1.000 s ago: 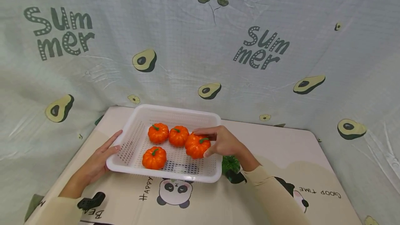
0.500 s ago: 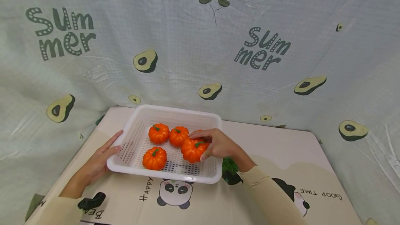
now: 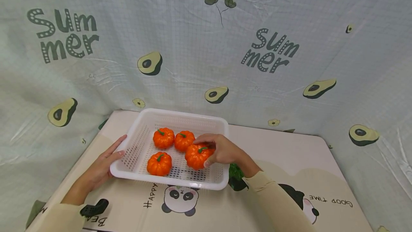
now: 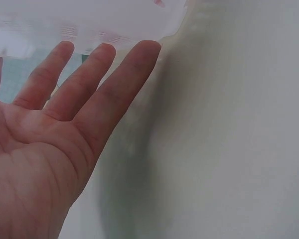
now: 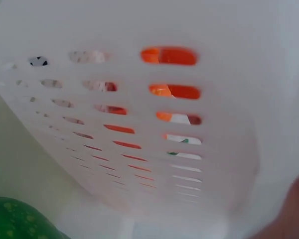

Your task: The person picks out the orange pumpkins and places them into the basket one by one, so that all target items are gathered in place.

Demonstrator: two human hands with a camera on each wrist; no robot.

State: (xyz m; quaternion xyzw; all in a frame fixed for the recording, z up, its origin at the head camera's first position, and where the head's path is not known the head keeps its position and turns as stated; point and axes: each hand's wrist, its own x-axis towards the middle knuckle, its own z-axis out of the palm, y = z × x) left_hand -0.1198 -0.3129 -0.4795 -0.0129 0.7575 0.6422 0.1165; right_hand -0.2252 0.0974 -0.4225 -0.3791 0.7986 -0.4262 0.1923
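Observation:
A white slotted plastic basket (image 3: 170, 180) stands on the table. My left hand (image 3: 98, 170) lies against its left side, thumb at the rim; in the left wrist view the fingers (image 4: 92, 84) are straight, tips at the basket wall. Inside the basket's right half, my right hand (image 3: 222, 149) grips an orange toy pumpkin (image 3: 194, 157) with a green stem, thumb in front and fingers behind. Beside it sit a middle pumpkin (image 3: 184, 141), a back-left pumpkin (image 3: 163, 138) and a front-left pumpkin (image 3: 159, 164). In the right wrist view, orange shows through the slots of the basket wall (image 5: 229, 74).
Just outside the basket's right wall lies a green speckled object (image 5: 20, 219), partly hidden by the right wrist in the head view. The table mat (image 3: 135, 203) has panda prints. An avocado-printed curtain (image 3: 180, 28) rises behind the table.
My right hand has carried its pumpkin a little left and toward the basket's front, beside the middle pumpkin. The left hand, the basket and the other pumpkins have stayed in place.

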